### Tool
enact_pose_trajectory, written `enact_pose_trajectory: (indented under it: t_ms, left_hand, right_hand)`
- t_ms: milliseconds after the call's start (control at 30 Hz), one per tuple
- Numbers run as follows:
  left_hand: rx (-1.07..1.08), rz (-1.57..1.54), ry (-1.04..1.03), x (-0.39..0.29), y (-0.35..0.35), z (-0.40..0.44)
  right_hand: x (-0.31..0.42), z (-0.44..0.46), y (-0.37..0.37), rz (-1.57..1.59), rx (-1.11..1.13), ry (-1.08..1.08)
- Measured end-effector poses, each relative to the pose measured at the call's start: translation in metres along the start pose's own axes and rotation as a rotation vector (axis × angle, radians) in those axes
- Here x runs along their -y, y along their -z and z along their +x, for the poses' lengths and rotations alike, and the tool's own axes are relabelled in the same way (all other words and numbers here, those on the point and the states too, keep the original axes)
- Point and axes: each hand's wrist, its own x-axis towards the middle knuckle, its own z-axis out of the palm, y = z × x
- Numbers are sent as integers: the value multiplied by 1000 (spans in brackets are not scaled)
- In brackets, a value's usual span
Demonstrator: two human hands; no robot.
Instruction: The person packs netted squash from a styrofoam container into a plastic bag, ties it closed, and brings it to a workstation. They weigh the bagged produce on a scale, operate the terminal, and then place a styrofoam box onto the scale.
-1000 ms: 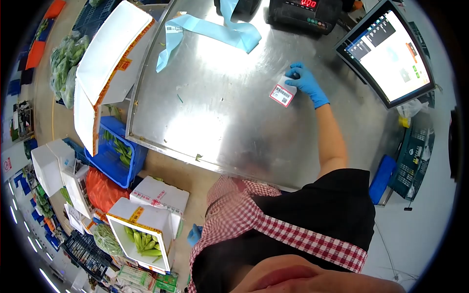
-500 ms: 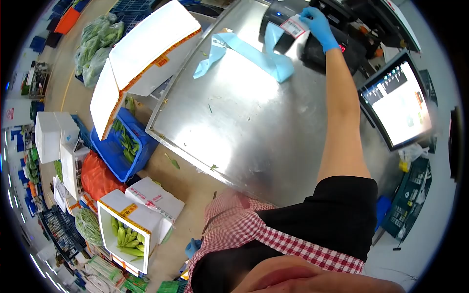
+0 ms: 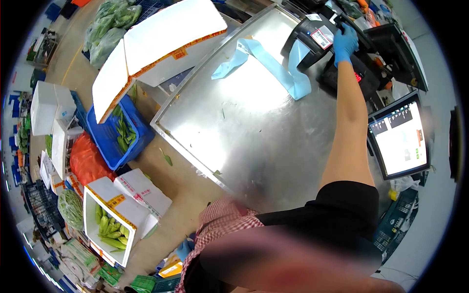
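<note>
My right hand [image 3: 345,45], in a blue glove, reaches to the far right of the metal table [image 3: 205,122]. Its bent fingertips are at the edge of a black label printer [image 3: 304,41], right beside a white printed label [image 3: 322,37] with a red border. Whether the fingers pinch the label or rest on the printer is not clear. A light blue strip [image 3: 266,58] lies curled across the tabletop, one end raised against the printer. My left hand [image 3: 183,250], in a blue glove, hangs low beside my checked apron [image 3: 222,217], mostly hidden.
A lit screen [image 3: 400,136] stands at the right. White foam boxes [image 3: 171,36] and a blue crate [image 3: 141,141] of green vegetables flank the table's left edge. A foam box [image 3: 90,239] of long green vegetables and a red sack [image 3: 90,158] are farther left.
The view has swung, so the table, printer and screen sit lower and farther right. My right hand stays beside the label at the printer, its fingers slightly shifted.
</note>
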Motion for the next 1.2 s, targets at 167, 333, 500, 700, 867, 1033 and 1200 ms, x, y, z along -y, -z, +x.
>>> enact_pose_trajectory:
  t_ms: [167,333,500,700,867,1033,1200]
  left_hand:
    - [465,103,-228,31,5,41]
    - [351,108,-155,32,4,30]
    - [276,-120,-4,90,30,7]
    - [19,-292,120,213,93,-19]
    - [-281,-850,250,326,158,-53]
    - [-601,-1020,356,404,188,-85]
    - [-781,-1133,503,418,199,-96]
  right_hand:
    - [-8,-93,63,635,179,-48]
    - [38,-271,178,439,1004,97]
    - [146,-411,269,814,1161,108]
    - [322,-489,351,1075,1483,702]
    - [451,-581,409,1183,1617,759]
    - [534,-665,529,1137,1657,1251]
    - [570,-738,597,975,1696,1837]
